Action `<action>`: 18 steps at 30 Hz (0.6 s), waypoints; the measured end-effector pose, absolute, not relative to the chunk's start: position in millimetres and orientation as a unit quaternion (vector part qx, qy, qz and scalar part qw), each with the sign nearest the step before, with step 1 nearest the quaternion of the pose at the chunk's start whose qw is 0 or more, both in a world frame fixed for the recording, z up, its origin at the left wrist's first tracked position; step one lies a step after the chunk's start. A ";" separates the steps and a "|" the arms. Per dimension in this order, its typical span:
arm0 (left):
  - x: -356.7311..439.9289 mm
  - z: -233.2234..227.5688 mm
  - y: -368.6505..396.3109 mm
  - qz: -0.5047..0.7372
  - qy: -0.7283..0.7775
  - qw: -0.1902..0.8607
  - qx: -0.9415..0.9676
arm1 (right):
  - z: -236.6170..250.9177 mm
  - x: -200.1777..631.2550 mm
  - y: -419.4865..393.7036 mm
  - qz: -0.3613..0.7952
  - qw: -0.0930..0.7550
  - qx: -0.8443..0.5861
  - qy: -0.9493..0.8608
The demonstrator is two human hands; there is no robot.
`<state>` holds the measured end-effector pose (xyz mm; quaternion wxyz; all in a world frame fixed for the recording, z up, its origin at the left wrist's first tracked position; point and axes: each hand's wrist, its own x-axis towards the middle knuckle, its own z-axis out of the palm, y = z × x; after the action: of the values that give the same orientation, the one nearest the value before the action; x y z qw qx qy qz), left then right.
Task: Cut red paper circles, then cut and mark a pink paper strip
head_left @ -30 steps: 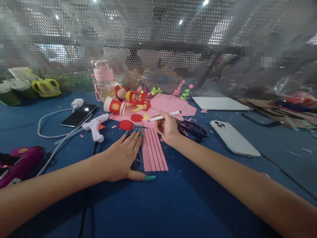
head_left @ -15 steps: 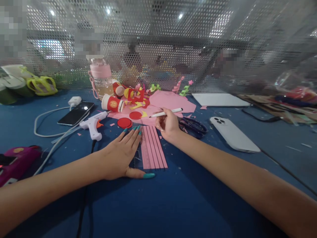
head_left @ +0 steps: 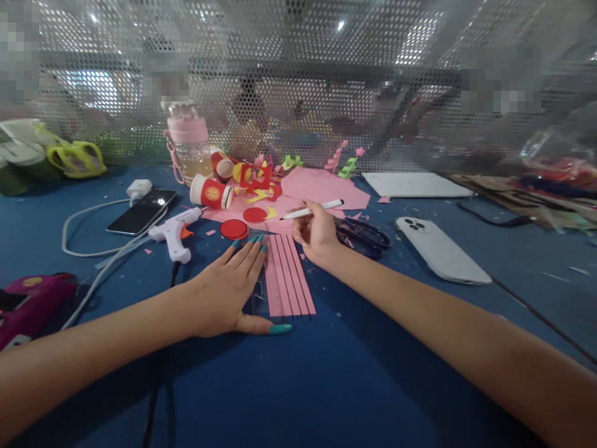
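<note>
A pink paper strip [head_left: 292, 280] with several dark lines drawn along its length lies on the blue table. My left hand [head_left: 228, 286] rests flat over a clear ruler [head_left: 259, 298] along the strip's left side, fingers stretched out and thumb pointing right. Above the strip's far right corner, my right hand [head_left: 317, 233] holds a white marker [head_left: 321, 208] between its fingers. The marker's dark tip points left, clear of the lined strip. Dark-handled scissors [head_left: 366, 235] lie just right of that hand. Red paper circles [head_left: 234, 229] sit beyond my left fingertips.
A white glue gun [head_left: 175, 233], a black phone [head_left: 142, 211] and a charger cable are on the left. Behind are a pink-lidded bottle [head_left: 188, 143], a red paper cup [head_left: 211, 191] and pink paper [head_left: 321, 188]. A white phone [head_left: 441, 249] lies right. A perforated metal screen [head_left: 298, 81] stands behind.
Both hands keep almost the same pose, the left flat and the right holding the marker. The view has shifted very slightly.
</note>
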<state>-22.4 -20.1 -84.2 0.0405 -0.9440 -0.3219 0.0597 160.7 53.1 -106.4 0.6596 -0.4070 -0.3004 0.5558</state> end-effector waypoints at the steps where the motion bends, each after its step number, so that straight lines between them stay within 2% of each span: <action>1: -22.2 -83.5 -20.3 0.062 -0.321 0.040 -0.944 | -106.3 160.6 53.1 0.556 0.660 -0.407 -0.300; 10: -20.6 -79.3 -22.3 0.081 -0.325 0.042 -0.941 | -102.0 155.3 47.0 0.519 0.665 -0.438 -0.310; 18: -20.7 -78.1 -22.5 0.088 -0.324 0.034 -0.941 | -103.6 150.8 37.4 0.407 0.611 -0.485 -0.475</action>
<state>-20.7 -22.5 -78.1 0.0341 -0.9412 -0.3242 0.0883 150.8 37.4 -103.6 0.6113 -0.4847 -0.4749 0.4072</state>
